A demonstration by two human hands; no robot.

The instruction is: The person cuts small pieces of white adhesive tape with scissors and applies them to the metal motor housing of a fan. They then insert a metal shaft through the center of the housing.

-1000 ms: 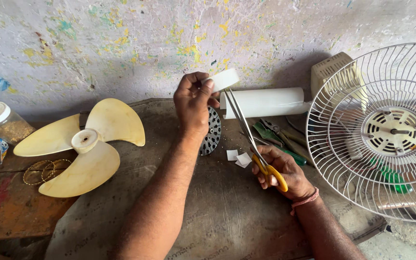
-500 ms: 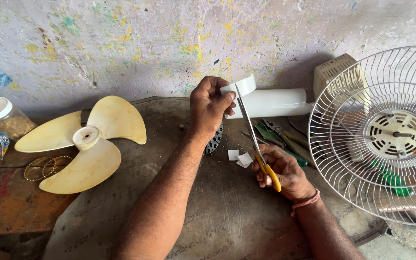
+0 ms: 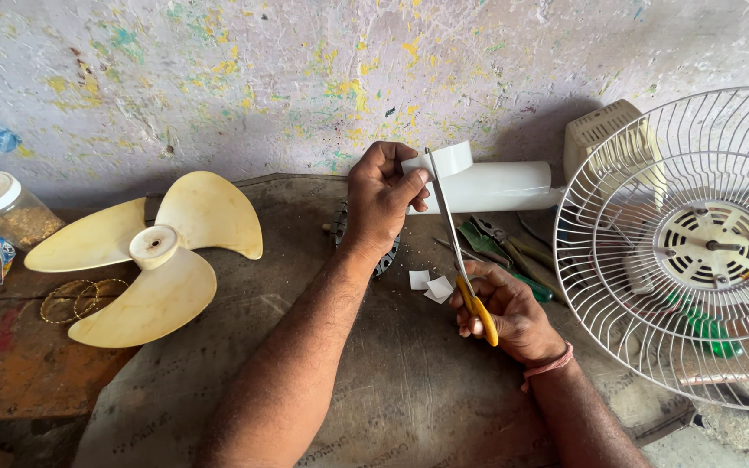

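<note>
Starting at the far left, a lidded jar [image 3: 2,208] of grainy stuff stands on the table [image 3: 409,390] near the wall, with thin wire rings [image 3: 80,297] lying in front of it. Next to these rests a cream three-bladed fan blade [image 3: 153,256], untouched. Towards the middle, the left hand [image 3: 383,198] is raised above the table, its fingers [image 3: 409,186] pinched shut on a small white strip [image 3: 444,160] held up in the air. The blades of the yellow-handled scissors [image 3: 465,269] slant up to that strip and seem to bite its edge, so the step in hand looks like trimming a piece off it. The right hand [image 3: 504,316] lies low on the table with its fingers closed through the scissor handles. Two white offcuts [image 3: 431,284] lie just beside that hand. Finishing the cut would, I judge, call for a steady pinch on the strip while the handles squeeze together. Behind, a white tube [image 3: 496,186] lies along the wall, with pliers and screwdrivers [image 3: 513,256] near it. On the right stands a wire fan guard [image 3: 695,251].
</note>
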